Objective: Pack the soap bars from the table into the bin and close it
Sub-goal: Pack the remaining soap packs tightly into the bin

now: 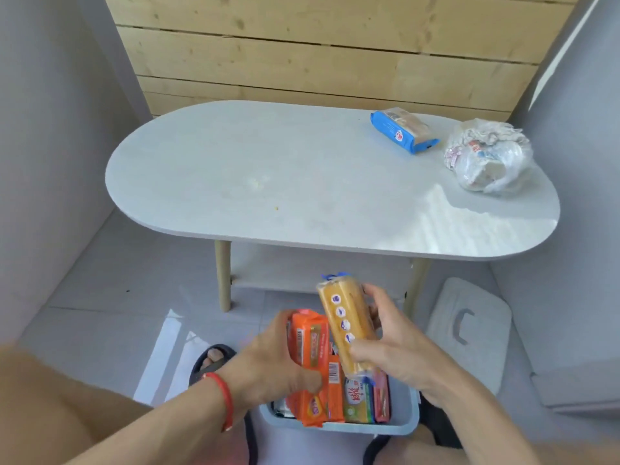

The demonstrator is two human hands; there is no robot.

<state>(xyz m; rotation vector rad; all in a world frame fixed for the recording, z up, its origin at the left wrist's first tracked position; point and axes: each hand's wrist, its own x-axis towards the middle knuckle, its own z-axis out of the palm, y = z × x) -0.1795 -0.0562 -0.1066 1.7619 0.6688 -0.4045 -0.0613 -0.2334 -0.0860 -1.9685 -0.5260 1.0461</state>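
Observation:
A pale blue bin (406,426) stands on the floor in front of the table, holding several wrapped soap bars on end. My left hand (268,360) grips an orange soap pack (308,350) standing in the bin. My right hand (392,347) holds a long yellow soap pack (345,323) tilted upright just above the bin. One blue-wrapped soap bar (402,129) lies on the white oval table (268,169) at the far right. The bin's grey lid (469,323) lies flat on the floor to the right.
A crumpled clear plastic bag (489,159) sits on the table's right end beside the blue bar. My sandalled foot (211,360) is left of the bin. Grey walls close both sides; a wooden plank wall stands behind the table.

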